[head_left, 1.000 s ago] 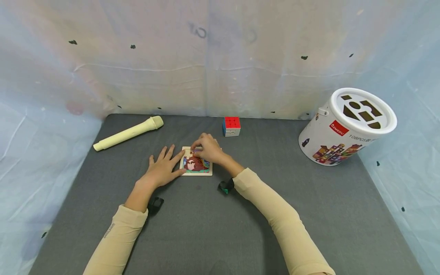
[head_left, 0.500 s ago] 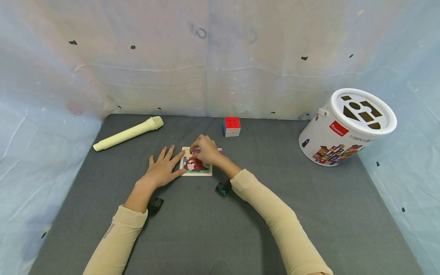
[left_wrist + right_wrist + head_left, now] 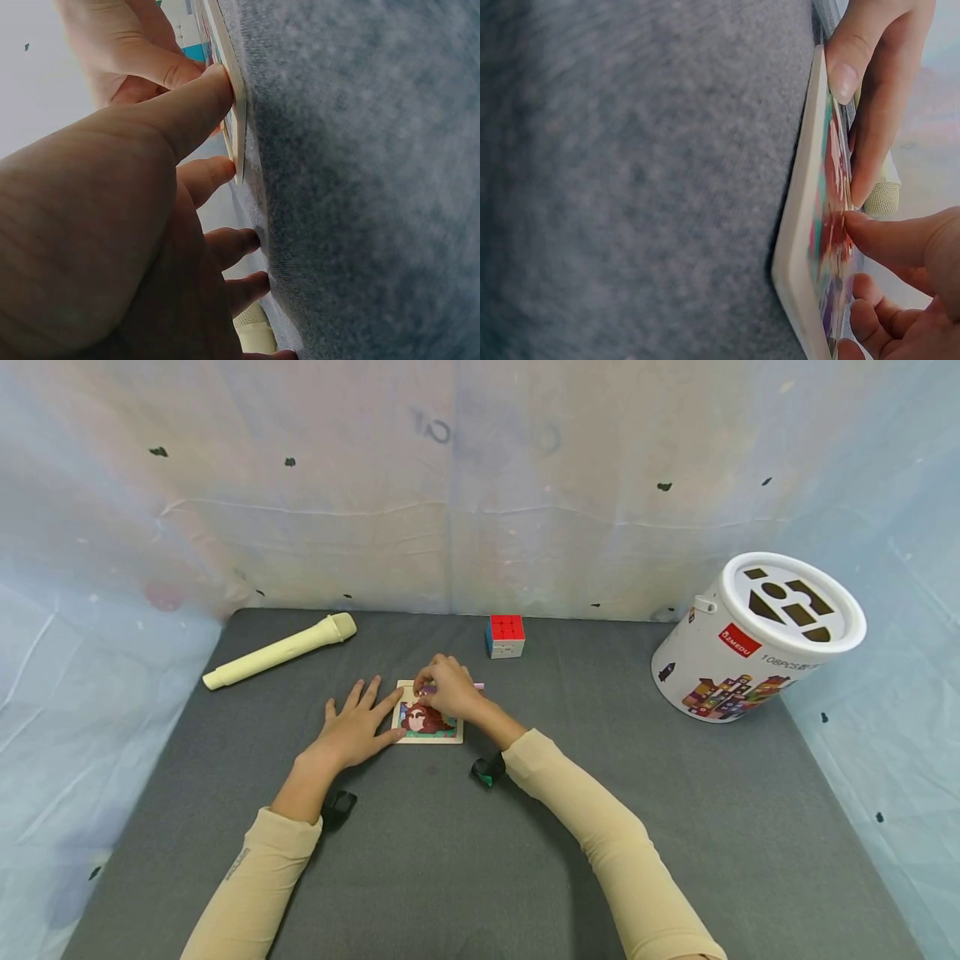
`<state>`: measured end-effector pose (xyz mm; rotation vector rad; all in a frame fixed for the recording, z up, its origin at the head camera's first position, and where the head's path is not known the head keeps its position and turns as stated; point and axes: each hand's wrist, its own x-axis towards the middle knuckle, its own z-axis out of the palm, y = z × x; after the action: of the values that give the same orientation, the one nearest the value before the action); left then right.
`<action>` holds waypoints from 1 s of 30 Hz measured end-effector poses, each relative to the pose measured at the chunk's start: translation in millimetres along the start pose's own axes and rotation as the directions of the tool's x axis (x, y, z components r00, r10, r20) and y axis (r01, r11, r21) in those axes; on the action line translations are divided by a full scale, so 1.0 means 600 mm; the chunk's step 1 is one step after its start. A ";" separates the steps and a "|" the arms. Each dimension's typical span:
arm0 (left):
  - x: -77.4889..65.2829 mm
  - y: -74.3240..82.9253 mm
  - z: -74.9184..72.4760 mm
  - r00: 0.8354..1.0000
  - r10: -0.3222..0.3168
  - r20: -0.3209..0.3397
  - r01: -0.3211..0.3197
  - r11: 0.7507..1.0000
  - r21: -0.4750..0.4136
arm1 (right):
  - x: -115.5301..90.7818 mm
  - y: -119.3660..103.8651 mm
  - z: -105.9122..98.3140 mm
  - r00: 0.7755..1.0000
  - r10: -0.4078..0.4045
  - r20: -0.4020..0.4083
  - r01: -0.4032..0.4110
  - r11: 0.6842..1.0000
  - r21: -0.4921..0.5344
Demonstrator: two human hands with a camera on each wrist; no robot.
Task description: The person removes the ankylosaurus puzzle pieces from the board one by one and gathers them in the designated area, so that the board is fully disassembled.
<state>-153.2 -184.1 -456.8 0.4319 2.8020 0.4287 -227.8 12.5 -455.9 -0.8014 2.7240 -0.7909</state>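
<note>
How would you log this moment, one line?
left hand: spread, touching picture board | right hand: over board, grip unclear | cube: beyond board | microphone: left | bucket: right

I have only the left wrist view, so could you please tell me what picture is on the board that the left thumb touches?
Observer: The head view shows the board bearing a reddish-brown figure with a pale patch.
Operator: Thank you; what is the pale yellow end low in my view?
Observer: It belongs to a long microphone, lying at the far left of the table.
Operator: Is there also a container, please?
Observer: Yes, a white tub at the right, its lid cut through with several shapes.
</note>
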 end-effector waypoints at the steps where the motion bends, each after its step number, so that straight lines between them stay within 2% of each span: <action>1: 0.000 0.000 0.000 1.000 0.000 0.000 0.000 1.000 0.000 | 0.000 0.000 0.000 1.000 -0.001 0.000 0.001 1.000 0.000; 18: 0.000 -0.003 0.002 1.000 0.006 -0.009 -0.006 1.000 0.007 | 0.003 0.002 0.002 1.000 0.013 0.000 -0.013 1.000 0.026; 30: 0.002 -0.003 0.003 1.000 0.002 -0.004 -0.002 1.000 0.007 | 0.002 0.006 -0.001 0.999 0.036 -0.022 -0.034 0.994 0.104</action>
<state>-154.1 -185.0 -459.3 0.4353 2.8078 0.4212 -230.6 14.7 -457.4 -0.7247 2.6844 -0.9321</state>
